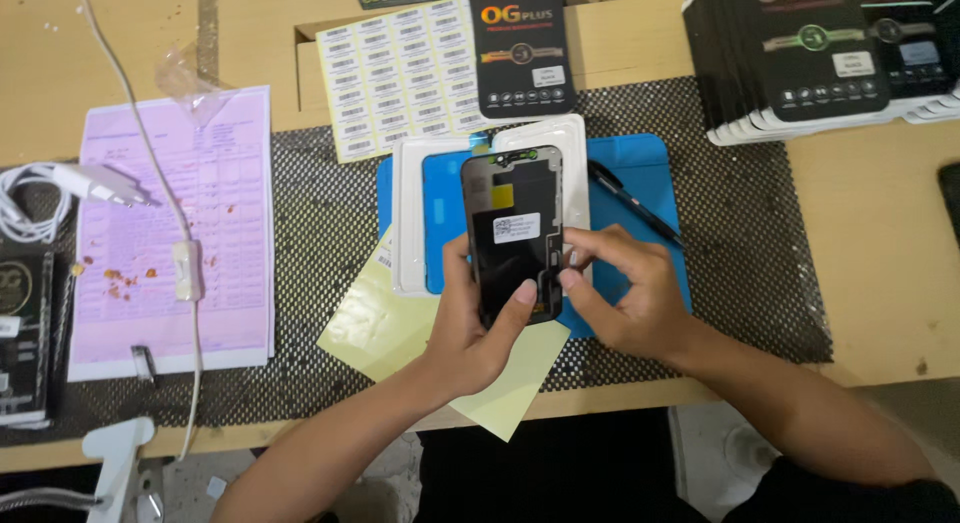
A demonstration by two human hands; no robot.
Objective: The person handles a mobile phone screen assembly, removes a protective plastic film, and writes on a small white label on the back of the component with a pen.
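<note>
A black phone screen panel [512,233] with a small white label on its back is held upright above the mat. My left hand [470,328] grips it from below, thumb on its lower right corner. My right hand [625,293] touches the panel's right edge with its fingertips. Behind the panel lie two white plastic trays [545,143] and a blue sheet [440,218] on a blue work pad [650,183]. Yellow sheets [375,323] lie under my left wrist.
A black pen [630,203] rests on the blue pad. A sheet of barcode stickers [400,73] and a black box [520,48] lie behind. A stack of black boxes [820,53] stands at back right. A pink form [175,233], white cable and charger [90,183] lie left.
</note>
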